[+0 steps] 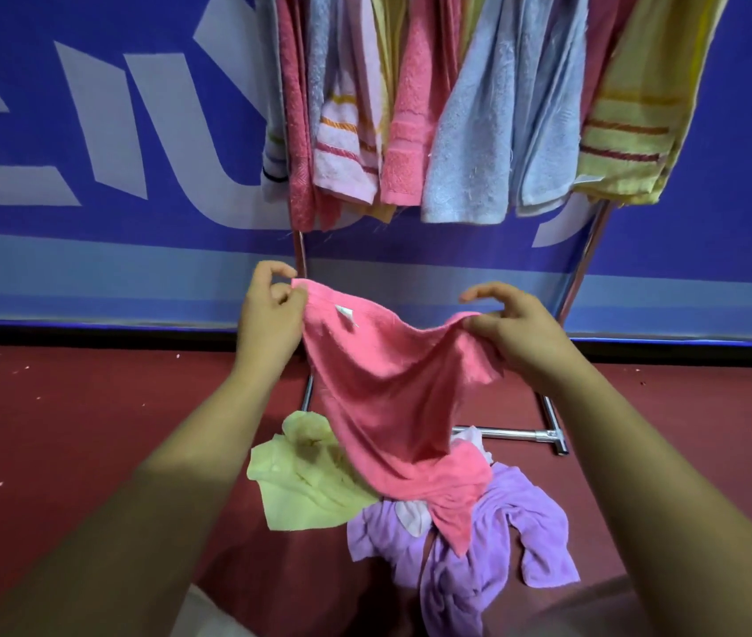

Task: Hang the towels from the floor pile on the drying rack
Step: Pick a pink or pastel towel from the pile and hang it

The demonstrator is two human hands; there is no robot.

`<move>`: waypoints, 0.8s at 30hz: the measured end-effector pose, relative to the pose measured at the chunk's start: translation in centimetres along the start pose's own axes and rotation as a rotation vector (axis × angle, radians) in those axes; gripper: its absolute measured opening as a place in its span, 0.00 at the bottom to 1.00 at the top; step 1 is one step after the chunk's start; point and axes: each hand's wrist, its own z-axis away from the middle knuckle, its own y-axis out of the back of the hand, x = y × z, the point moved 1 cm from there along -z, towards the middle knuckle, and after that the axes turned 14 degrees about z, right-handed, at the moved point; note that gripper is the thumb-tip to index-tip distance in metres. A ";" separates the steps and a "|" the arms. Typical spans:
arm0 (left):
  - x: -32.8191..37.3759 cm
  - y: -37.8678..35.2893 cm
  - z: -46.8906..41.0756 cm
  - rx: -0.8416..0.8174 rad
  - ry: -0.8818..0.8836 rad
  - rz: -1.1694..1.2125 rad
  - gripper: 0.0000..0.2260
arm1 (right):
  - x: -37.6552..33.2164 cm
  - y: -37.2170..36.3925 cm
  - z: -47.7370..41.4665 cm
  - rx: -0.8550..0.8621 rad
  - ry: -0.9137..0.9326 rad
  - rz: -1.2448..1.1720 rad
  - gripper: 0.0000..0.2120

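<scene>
fingers of left hand [270, 314] and right hand [516, 335] apparently pinch corners of pink towel [387, 397].

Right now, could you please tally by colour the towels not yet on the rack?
Pink towel, held: 1
Yellow-green towel, floor: 1
Purple towel, floor: 1, possibly more
White towel, mostly buried: 1
Total: at least 4

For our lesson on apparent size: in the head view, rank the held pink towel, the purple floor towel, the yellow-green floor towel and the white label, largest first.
1. pink towel, nearer the camera, so not certain
2. purple towel, crumpled, partly covered
3. yellow-green towel
4. white label
</scene>
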 end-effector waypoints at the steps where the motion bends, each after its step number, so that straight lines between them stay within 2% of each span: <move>1: 0.3 -0.3 0.2 -0.061 -0.012 0.026 0.08 | -0.5 -0.3 0.2 -0.020 0.021 -0.125 0.12; 5: 1.6 -1.8 1.2 -0.322 -0.036 0.004 0.13 | -1.4 -1.2 0.8 -0.173 0.029 -0.341 0.16; 9: 2.1 -2.7 2.3 -0.440 -0.004 0.002 0.12 | -2.0 -1.7 1.3 -0.279 0.019 -0.502 0.14; 10: 2.2 -2.8 2.5 -0.451 0.011 0.014 0.10 | -2.0 -1.8 1.4 -0.275 0.052 -0.477 0.13; 13: 2.6 -3.0 2.8 -0.498 0.006 0.032 0.07 | -1.8 -2.2 1.5 -0.154 0.145 -0.153 0.07; 15: 2.6 -3.3 3.2 -0.574 0.000 0.045 0.07 | -1.8 -2.4 1.5 -0.081 0.149 -0.092 0.02; 18: 2.2 -4.1 4.4 -0.710 0.052 0.091 0.18 | -1.8 -2.5 1.4 -0.045 0.155 -0.102 0.07; 20: 2.0 -4.7 5.1 -0.753 -0.004 0.005 0.23 | -2.0 -2.6 1.6 -0.058 0.177 -0.067 0.08; 22: 1.8 -5.1 5.1 -0.707 -0.172 -0.184 0.17 | -1.9 -2.8 1.7 -0.055 0.200 -0.006 0.09; 24: 1.6 -5.2 5.0 -0.625 -0.222 -0.190 0.07 | -1.7 -2.5 1.5 -0.047 0.207 0.017 0.08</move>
